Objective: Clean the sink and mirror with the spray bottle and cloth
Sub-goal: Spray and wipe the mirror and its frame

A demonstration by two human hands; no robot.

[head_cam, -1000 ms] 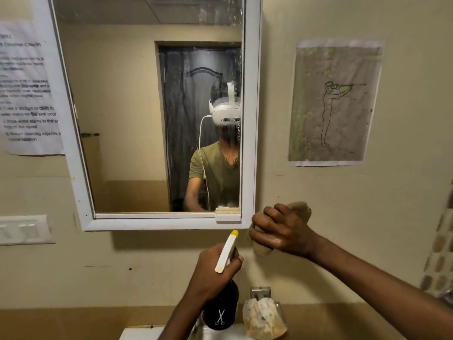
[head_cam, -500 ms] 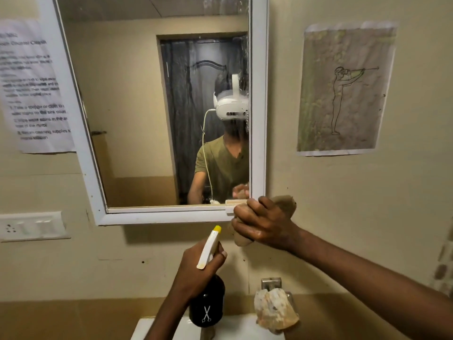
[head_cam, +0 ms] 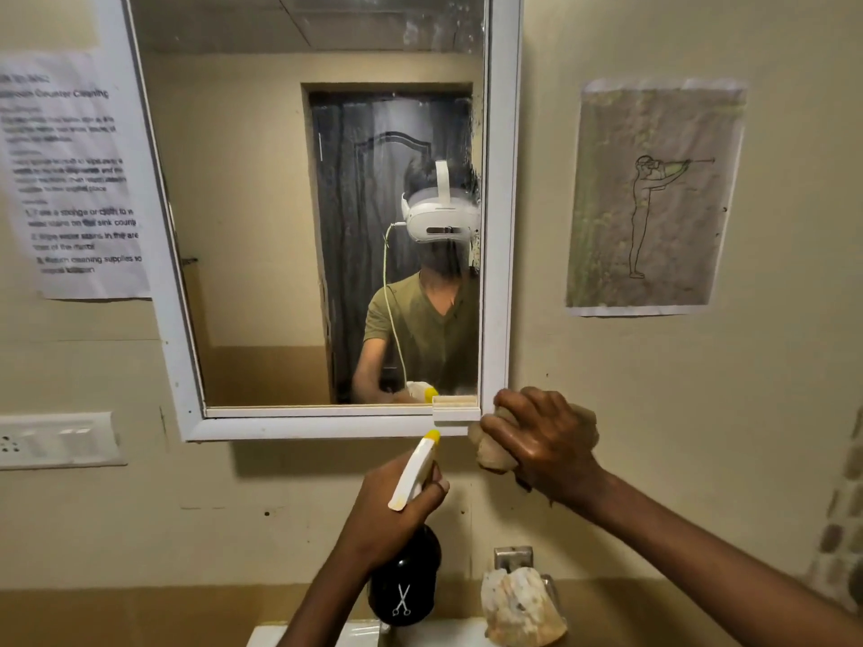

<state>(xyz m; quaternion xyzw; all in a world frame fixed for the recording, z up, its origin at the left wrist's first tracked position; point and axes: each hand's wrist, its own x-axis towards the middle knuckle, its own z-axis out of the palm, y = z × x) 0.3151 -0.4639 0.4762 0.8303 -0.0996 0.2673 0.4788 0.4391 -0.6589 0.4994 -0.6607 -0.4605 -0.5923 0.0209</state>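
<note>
- Right hand [head_cam: 544,438]: fingers [head_cam: 523,408] curled tight round a wadded tan cloth [head_cam: 490,452], which bulges out on the thumb side and behind the knuckles. Hand raised at the wall, just beside the lower right corner of the mirror frame [head_cam: 502,226]; whether the cloth touches the frame, cannot tell.
- Left hand [head_cam: 390,511]: lower and to the left of the right one, wrapped round the neck of a spray bottle [head_cam: 404,586]. Bottle body black with a small white scissors mark; white trigger head [head_cam: 413,473] with a yellow nozzle tip pointing up toward the mirror's bottom edge. One finger hooks round the front of the trigger.
- Above both hands: mirror [head_cam: 280,226], white-framed; streaks and droplets on the glass near its top and right edge. A small white clip-like piece [head_cam: 455,410] sits on the bottom frame, just left of the right hand.
- Below the hands: white sink [head_cam: 350,635] rim at the bottom edge, under the bottle. Right of the bottle, a pale crumpled lump [head_cam: 520,609] covers a metal fitting [head_cam: 513,558] on the wall.
- Right of the right hand, higher: taped paper with a line-drawn figure [head_cam: 654,198].
- Far left: printed instruction sheet [head_cam: 74,179], text blurred; below it a white switch plate [head_cam: 56,438].
</note>
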